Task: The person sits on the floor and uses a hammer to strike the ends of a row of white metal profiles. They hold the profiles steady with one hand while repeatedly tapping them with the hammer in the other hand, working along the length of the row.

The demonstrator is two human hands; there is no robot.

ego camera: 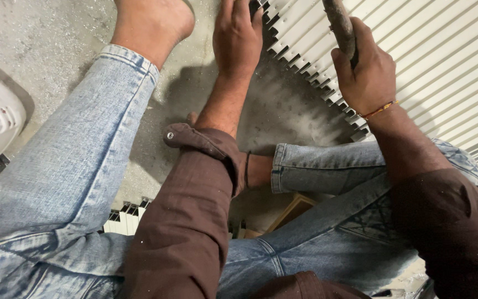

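Our right hand [367, 72] is closed tight around a dark tool handle [341, 25]. Our left hand [237, 37] lies flat, fingers nearly straight, pressing on the edge of the white ribbed panel [432, 61]. The panel lies on the dusty grey floor [56, 33], in front of our knees.

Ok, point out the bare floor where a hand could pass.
Bare dusty floor lies between the left hand, the slats and the jeans. More floor lies left of the bare foot. Crowded by the slat ends, where the right hand grips a tool handle.
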